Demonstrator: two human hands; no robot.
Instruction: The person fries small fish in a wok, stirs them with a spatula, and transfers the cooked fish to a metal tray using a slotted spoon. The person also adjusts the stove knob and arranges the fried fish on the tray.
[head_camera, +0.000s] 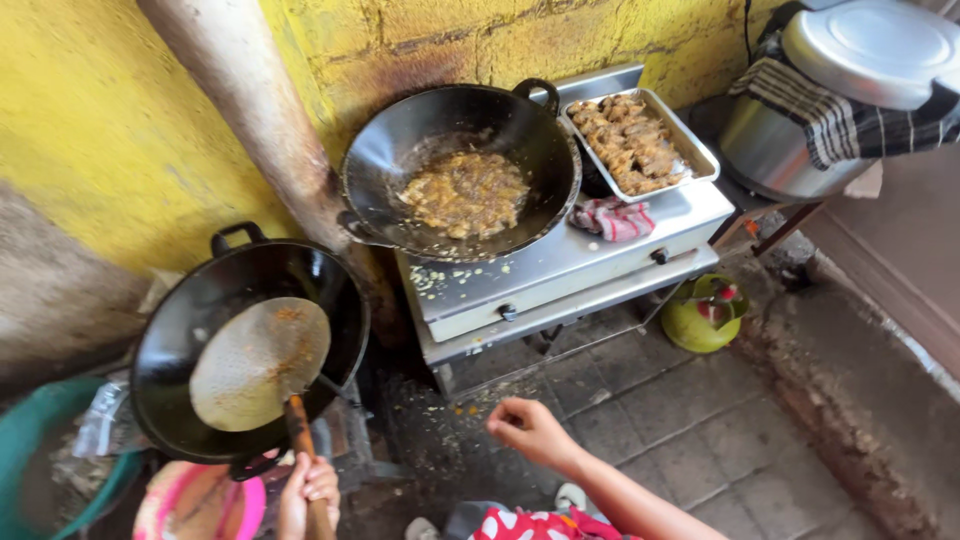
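Observation:
My left hand (308, 488) grips the wooden handle of a round mesh skimmer (260, 362), at the bottom left. The skimmer's disc lies inside an empty black wok (170, 345) that sits low beside the stove. My right hand (530, 430) hovers over the tiled floor in front of the stove with its fingers curled in and nothing in it. On the steel stove (560, 270) stands a second black wok (540, 150) with brownish food (465, 190) frying in oil. A metal tray (700, 150) holding several fried pieces rests to its right.
A red and white cloth (612, 218) lies on the stove top. A green gas cylinder (705, 310) stands under its right end. A big metal pot (780, 150) with a lid and checked cloth is at the top right. A green basin (30, 450) and a pink bowl (200, 500) sit at the bottom left.

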